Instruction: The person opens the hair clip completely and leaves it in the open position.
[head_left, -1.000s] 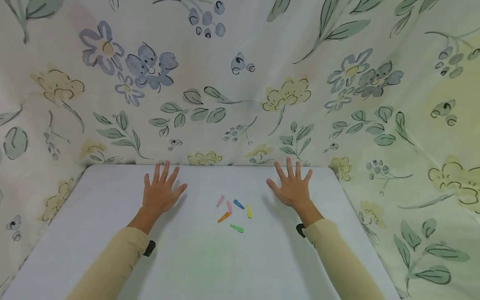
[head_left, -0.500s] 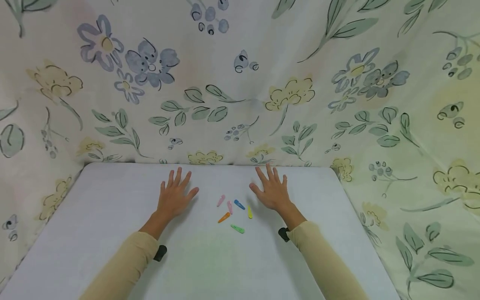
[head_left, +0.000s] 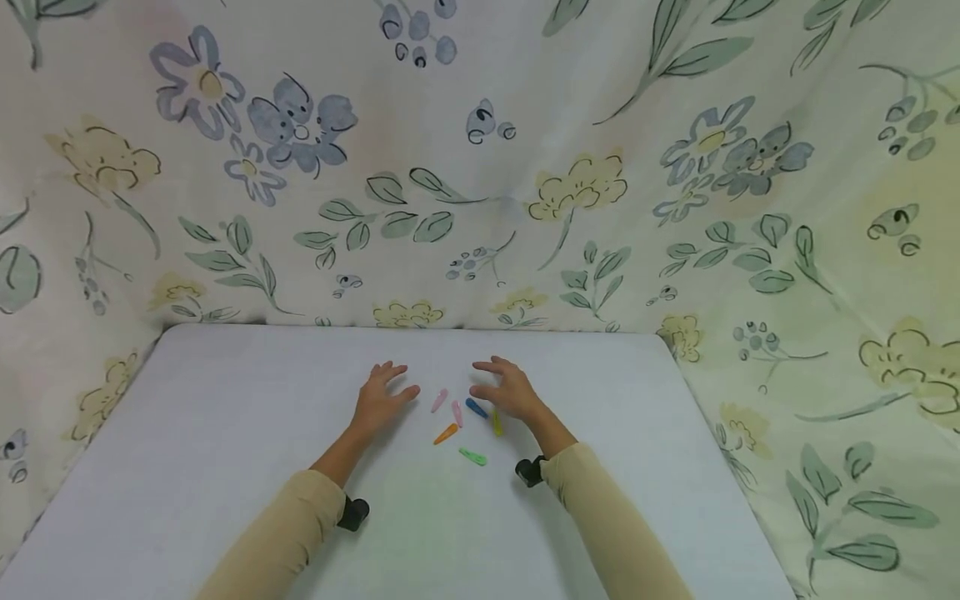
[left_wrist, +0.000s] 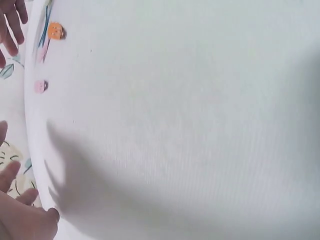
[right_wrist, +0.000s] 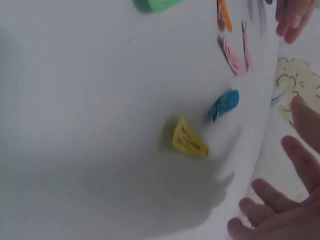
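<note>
Several small snap hair clips lie loosely grouped on the white table. Two are pink, one the upper pink clip point(head_left: 439, 400) and one the lower pink clip point(head_left: 457, 413). Around them lie a blue clip point(head_left: 476, 407), a yellow clip point(head_left: 497, 422), an orange clip point(head_left: 446, 434) and a green clip point(head_left: 472, 456). My left hand point(head_left: 378, 402) hovers left of the pink clips, fingers loosely bent and holding nothing. Over on the other side, my right hand point(head_left: 513, 390) overlaps the space beside the blue and yellow clips, its fingers spread and empty in the right wrist view.
The white tabletop point(head_left: 225, 433) reaches back to a curtain point(head_left: 480, 250) printed with flowers and leaves, which also hangs along both sides. Each wrist carries a black camera, the left camera point(head_left: 354, 512) and the right camera point(head_left: 529, 472), below beige sleeves.
Both hands have come inward from far apart toward the clips, the left moving right and the right moving left. Their widely spread fingers have bent. The clips have stayed in place.
</note>
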